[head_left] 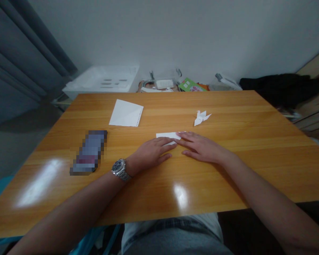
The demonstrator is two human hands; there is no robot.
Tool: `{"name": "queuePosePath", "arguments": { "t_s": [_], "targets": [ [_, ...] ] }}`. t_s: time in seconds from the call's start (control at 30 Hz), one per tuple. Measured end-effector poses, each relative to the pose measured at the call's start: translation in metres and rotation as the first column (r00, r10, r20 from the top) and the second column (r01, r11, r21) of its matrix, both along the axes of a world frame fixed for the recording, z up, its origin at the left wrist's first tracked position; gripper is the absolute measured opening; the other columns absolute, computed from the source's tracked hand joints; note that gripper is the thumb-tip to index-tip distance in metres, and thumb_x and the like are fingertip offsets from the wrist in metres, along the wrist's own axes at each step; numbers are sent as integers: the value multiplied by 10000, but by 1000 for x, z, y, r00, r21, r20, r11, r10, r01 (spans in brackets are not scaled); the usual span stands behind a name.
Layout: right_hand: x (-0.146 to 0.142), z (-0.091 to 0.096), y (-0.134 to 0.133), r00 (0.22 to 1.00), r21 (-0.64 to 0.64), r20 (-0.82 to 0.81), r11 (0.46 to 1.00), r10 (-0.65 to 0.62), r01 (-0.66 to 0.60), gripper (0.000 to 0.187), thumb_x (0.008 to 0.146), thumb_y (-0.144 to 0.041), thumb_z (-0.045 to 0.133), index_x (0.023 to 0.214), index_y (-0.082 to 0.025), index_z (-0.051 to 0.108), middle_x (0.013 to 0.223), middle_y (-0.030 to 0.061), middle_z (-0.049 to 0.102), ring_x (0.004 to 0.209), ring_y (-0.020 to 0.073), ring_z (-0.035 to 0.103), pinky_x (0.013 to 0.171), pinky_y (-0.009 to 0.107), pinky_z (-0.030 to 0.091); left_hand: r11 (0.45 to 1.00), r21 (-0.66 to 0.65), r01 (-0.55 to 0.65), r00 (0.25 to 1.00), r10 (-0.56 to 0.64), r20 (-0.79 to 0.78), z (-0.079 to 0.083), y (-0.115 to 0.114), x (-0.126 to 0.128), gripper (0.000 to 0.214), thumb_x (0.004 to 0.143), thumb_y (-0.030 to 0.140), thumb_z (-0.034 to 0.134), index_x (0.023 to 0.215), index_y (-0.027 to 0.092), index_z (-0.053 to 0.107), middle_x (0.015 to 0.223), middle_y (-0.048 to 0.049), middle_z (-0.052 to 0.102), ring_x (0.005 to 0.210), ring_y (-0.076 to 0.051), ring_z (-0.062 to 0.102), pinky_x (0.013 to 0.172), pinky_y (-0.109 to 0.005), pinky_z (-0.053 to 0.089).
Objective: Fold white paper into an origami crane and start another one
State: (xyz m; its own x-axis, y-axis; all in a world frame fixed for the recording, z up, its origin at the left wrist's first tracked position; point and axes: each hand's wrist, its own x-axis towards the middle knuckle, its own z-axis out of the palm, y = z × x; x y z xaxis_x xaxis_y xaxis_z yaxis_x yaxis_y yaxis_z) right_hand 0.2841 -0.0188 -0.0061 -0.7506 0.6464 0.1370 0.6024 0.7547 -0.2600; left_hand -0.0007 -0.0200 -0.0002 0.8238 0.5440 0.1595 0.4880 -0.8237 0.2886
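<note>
A small folded white paper (167,135) lies on the wooden table (228,170) in front of me. My left hand (151,153), with a metal watch on its wrist, lies flat with fingers stretched out, fingertips on the paper's near edge. My right hand (199,147) also lies flat and open, its fingertips pressing the paper's right end. Both hands meet at the paper. A finished white paper crane (201,117) stands beyond the right hand.
A white sheet with a perforated edge (126,113) lies at the far left of the table. A blurred-out phone (89,152) rests left of my left hand. Behind the table are white boxes (103,79), clutter, and dark clothing (279,86).
</note>
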Motion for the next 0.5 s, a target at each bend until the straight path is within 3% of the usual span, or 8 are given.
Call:
{"name": "queuePosePath", "arguments": {
  "t_s": [0.3,0.5],
  "targets": [
    [5,-6,4,997,-87,55,994,-60,64,625,1027,-516,461,1595,-311,298,1640,61,323,1512,263,325,1242,537,276,1000,2,-9,1000,9,-28,-1,0,0,468,1052,384,438,1493,234,471,1563,-90,457,1423,-235,453,1202,-417,360],
    [10,-11,7,993,-54,39,992,-113,115,596,1044,-509,416,1597,-332,283,1620,27,364,1506,254,335,1244,522,284,1000,-4,-24,999,24,-38,-3,0,1,468,1048,405,443,1491,259,478,1568,-83,455,1429,-239,450,1202,-436,358]
  ]
}}
